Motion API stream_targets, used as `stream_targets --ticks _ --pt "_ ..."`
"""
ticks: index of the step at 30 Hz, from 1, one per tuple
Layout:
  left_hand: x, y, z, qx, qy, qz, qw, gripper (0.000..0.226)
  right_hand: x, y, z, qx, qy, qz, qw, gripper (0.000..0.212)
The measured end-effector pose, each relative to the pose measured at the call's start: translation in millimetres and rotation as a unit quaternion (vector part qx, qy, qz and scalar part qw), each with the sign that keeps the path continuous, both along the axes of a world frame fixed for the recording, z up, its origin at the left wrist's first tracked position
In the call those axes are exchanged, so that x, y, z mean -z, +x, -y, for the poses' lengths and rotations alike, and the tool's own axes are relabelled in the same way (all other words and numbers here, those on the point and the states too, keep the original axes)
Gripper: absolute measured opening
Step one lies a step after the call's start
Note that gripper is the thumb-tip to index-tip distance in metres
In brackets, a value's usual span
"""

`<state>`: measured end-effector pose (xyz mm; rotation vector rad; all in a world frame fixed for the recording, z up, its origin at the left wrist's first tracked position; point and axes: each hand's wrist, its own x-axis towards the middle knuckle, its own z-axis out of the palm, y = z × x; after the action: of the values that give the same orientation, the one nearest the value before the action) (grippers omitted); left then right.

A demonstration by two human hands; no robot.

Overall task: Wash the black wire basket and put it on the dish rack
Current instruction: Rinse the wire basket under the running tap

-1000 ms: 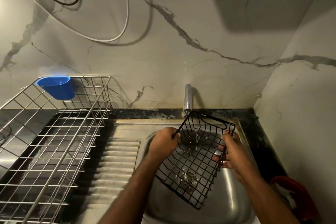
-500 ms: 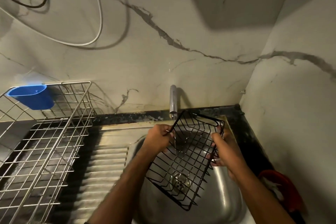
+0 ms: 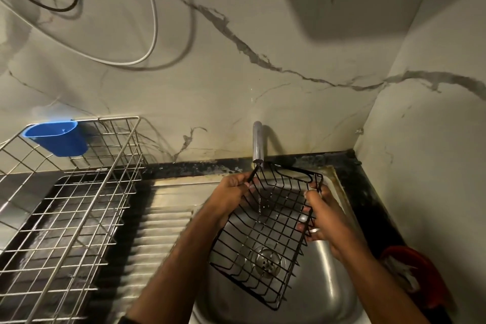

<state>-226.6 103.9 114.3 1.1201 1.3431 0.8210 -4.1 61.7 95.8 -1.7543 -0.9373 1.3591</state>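
Note:
The black wire basket (image 3: pixel 265 234) hangs tilted over the steel sink (image 3: pixel 326 294), under the tap (image 3: pixel 257 143). A thin stream of water falls from the tap through the basket's mesh. My left hand (image 3: pixel 234 192) grips the basket's upper left rim. My right hand (image 3: pixel 326 218) holds its right side, fingers curled through the wires. The silver wire dish rack (image 3: pixel 68 208) stands on the counter to the left of the sink.
A blue plastic cup (image 3: pixel 59 138) hangs on the rack's back rim. The ribbed drainboard (image 3: pixel 155 239) lies between rack and sink. A red object (image 3: pixel 418 276) sits at the right by the marble side wall. Cables loop on the back wall.
The view has swung a little between frames; both hands keep their hold on the basket under the tap. A stream of water now shows running through it.

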Motion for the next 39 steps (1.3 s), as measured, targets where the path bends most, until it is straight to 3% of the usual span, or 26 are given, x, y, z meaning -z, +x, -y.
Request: stream_targets --ticks 8,13,18,29,39 --pt "6 0 -3 -0.001 -0.019 0.003 1.0 0.031 -20 4 5 0.0 0.023 0.004 1.0 0.049" --pt "11 4 -4 -0.001 -0.014 0.017 1.0 0.031 -45 7 6 -0.026 0.038 0.019 0.999 0.063" --pt "19 4 3 -0.009 -0.017 0.036 0.999 0.034 -45 11 2 -0.034 0.017 0.041 0.998 0.053" --pt "16 4 5 -0.018 -0.004 0.051 0.999 0.034 -52 8 1 -0.048 0.03 0.055 0.997 0.065" --pt "15 19 12 -0.041 -0.013 0.058 0.997 0.032 -54 21 -7 -0.084 0.086 0.188 0.975 0.069"
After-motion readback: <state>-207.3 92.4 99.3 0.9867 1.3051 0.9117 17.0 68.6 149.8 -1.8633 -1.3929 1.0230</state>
